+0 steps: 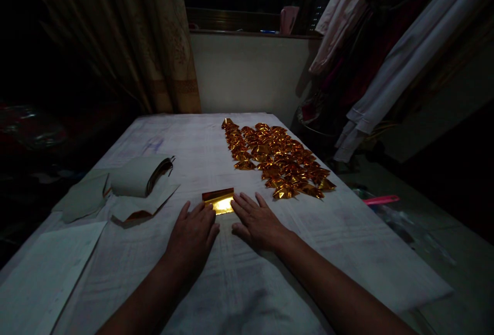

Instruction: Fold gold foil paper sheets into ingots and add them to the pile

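A small sheet of shiny gold foil paper (223, 204) lies on the cloth-covered table in front of me, with a darker band along its far edge. My left hand (193, 229) rests flat with its fingertips on the left end of the sheet. On the right end lie the fingertips of my right hand (257, 219), fingers stretched out. Both thumbs point inward, apart from each other. Beyond my right hand spreads a large group of folded gold foil pieces (283, 157), set in rows.
Curved stacks of grey-backed paper (135, 175) lie at the left, beside a pale flat sheet (50, 273). The white cloth (181, 144) covers the table. Hanging clothes (401, 62) are at the right, a curtain (154, 36) at the back left. A pink cup (288, 19) stands on the sill.
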`<action>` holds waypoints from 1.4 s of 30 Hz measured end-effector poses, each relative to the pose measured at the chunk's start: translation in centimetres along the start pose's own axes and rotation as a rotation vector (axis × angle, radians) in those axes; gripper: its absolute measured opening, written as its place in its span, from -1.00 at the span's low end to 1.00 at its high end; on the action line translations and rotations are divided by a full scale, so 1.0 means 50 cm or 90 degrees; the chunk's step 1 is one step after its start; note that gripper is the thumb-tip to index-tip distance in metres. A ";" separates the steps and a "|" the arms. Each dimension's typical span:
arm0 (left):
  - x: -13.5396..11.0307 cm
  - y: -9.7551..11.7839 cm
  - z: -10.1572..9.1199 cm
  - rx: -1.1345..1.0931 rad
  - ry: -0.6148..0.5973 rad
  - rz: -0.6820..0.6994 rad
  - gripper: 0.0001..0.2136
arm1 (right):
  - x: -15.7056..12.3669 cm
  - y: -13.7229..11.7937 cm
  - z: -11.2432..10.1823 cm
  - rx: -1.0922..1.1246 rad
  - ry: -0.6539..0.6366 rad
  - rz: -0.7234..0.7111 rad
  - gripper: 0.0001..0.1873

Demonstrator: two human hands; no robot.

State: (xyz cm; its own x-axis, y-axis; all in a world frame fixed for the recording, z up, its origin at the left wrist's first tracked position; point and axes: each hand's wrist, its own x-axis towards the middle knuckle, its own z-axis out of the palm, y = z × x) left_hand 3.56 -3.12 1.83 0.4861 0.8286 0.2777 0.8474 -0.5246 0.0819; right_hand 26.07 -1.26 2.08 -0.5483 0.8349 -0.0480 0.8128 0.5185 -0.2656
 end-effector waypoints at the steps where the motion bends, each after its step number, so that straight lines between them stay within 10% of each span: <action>1: 0.007 0.004 0.002 0.002 0.001 0.012 -0.69 | 0.000 -0.001 0.001 -0.001 0.003 -0.001 -0.30; 13: -0.005 -0.045 0.027 -0.021 -0.136 0.090 -0.45 | 0.000 -0.001 0.000 0.004 -0.004 -0.001 -0.30; 32: -0.052 -0.088 0.020 0.035 -0.063 0.098 -0.44 | 0.030 -0.071 -0.002 0.048 0.003 -0.114 -0.22; 42: -0.039 -0.093 -0.013 0.003 -0.134 0.090 -0.45 | 0.000 -0.019 -0.007 0.029 -0.034 -0.039 -0.25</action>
State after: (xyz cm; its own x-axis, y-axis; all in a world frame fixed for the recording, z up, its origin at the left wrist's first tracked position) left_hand -1.49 -2.44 1.54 0.6337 0.7694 0.0808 0.7682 -0.6381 0.0512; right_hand 25.37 -1.71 2.69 -0.6076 0.7901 -0.0814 0.7681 0.5585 -0.3131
